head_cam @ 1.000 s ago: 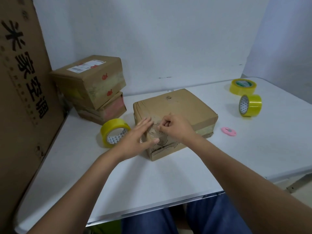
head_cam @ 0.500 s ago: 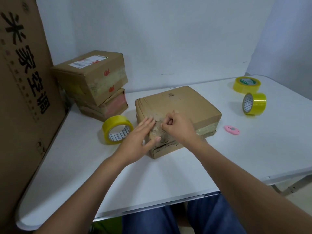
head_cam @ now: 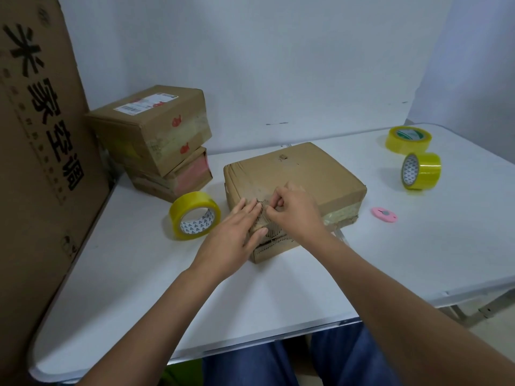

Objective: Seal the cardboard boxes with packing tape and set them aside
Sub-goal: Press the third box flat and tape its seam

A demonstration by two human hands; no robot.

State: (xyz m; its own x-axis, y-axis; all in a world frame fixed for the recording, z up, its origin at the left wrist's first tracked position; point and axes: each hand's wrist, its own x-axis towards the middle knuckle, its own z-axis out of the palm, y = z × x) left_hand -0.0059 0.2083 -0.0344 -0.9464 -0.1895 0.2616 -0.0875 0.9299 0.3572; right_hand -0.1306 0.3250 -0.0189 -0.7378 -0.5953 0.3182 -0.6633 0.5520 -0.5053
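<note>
The cardboard box (head_cam: 301,174) under work lies flat near the middle of the white worktop (head_cam: 418,246), its near corner turned toward the person. That corner is torn, with the ribbed inner layer of the board exposed and ragged. The left hand (head_cam: 234,235) lies flat against the corner, fingers straight and together, apparently to hold the damaged flap down. The right hand (head_cam: 295,207) has its fingers curled, the tips pinching something small at the top edge of the corner, probably a tape end or a loose scrap of board; which one cannot be told. Pale tape already runs along the box's right side.

A yellow tape roll (head_cam: 195,215) stands on its edge just left of the box, within easy reach. Two more rolls (head_cam: 420,169) sit well apart at the far right, one flat and one on edge. A small pink disc-shaped cutter (head_cam: 384,213) lies near the box's right end. Two taped boxes (head_cam: 156,135) are stacked at the far left, evidently set aside, beside a large upright printed carton (head_cam: 41,135).
</note>
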